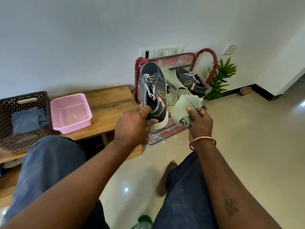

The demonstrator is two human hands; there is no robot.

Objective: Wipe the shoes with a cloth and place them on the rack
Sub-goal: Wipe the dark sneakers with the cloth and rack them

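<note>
Left hand (133, 124) grips shoe (154, 90) at heel, toe up and away from me. Right hand (200, 120) pinches cloth (184, 111) just right of it.

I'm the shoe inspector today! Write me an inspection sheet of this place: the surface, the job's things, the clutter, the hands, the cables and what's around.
Surface: glossy beige tiled floor; low wooden bench at the left.
Job's things: dark denim sneaker with white sole, held up toe-high; matching second sneaker on the red-handled rack; crumpled green cloth.
Clutter: empty pink plastic basket and brown lattice basket holding folded blue fabric, both on the bench; another green cloth lies on the rack.
Hands: left hand grips the held sneaker's heel end; right hand holds the crumpled green cloth.
Cables: nothing seen.
Surroundings: white wall, white wall sockets, green leafy plant.
</note>
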